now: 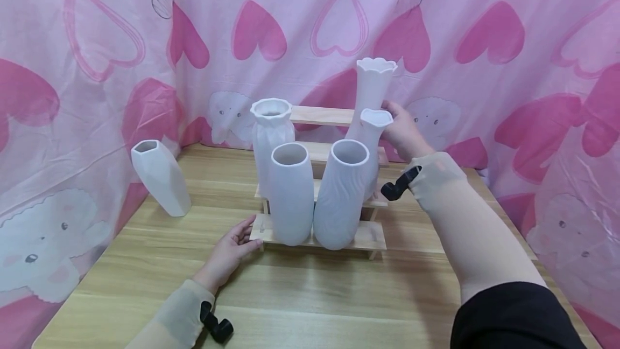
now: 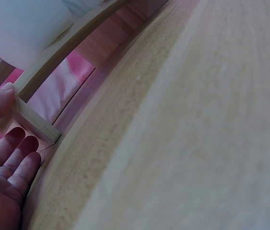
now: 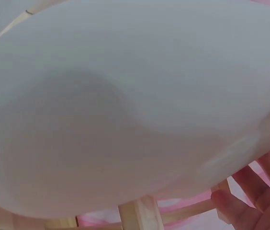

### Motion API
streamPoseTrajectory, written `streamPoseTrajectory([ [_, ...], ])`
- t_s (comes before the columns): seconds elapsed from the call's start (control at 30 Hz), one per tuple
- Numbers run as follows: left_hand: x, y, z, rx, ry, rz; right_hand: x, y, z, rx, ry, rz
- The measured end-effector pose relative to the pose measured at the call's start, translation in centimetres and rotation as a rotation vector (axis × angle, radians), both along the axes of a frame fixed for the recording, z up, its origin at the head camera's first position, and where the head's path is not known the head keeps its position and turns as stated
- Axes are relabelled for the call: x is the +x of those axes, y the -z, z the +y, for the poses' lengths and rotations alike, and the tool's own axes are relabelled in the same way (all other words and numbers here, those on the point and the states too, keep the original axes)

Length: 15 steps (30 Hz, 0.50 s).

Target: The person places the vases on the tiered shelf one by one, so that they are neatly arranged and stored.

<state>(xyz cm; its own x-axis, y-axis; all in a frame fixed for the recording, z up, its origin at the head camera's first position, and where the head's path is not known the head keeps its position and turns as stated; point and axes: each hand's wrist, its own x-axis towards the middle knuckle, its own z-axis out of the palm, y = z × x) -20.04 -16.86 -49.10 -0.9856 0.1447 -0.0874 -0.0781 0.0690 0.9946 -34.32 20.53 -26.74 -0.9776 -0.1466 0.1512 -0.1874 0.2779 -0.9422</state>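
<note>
A stepped wooden stand (image 1: 370, 236) holds several white vases. At its lowest step's left end, my left hand (image 1: 230, 252) grips the board, thumb (image 2: 3, 98) on its corner and the other fingers curled beside the leg. My right hand (image 1: 407, 131) reaches behind the small flared vase (image 1: 375, 123) and holds the tall scalloped-rim vase (image 1: 373, 82) from the right. Its base is hidden. In the right wrist view a large white vase (image 3: 125, 105) fills the picture, with my fingers (image 3: 250, 187) at lower right. Two rounded vases, one smooth (image 1: 292, 198) and one wavy-grained (image 1: 341, 198), stand on the lowest step.
Behind the smooth vase, on the left of the stand, is a ribbed vase (image 1: 273, 139) with a wavy rim. Apart at the left, a faceted vase (image 1: 162, 176) stands on the wooden table (image 1: 310, 306). Pink heart-patterned cloth (image 1: 300, 20) surrounds the table.
</note>
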Motion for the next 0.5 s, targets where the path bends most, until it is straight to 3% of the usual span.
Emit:
streamPoseTrajectory([
  [0.3,0.0,-0.1,0.0,0.003,-0.014,-0.003,0.6,-0.2,1.0,-0.095,-0.073,0.012],
  [0.5,0.1,0.0,0.0,0.015,-0.01,-0.005,1.9,0.1,3.0,-0.081,0.012,-0.003],
])
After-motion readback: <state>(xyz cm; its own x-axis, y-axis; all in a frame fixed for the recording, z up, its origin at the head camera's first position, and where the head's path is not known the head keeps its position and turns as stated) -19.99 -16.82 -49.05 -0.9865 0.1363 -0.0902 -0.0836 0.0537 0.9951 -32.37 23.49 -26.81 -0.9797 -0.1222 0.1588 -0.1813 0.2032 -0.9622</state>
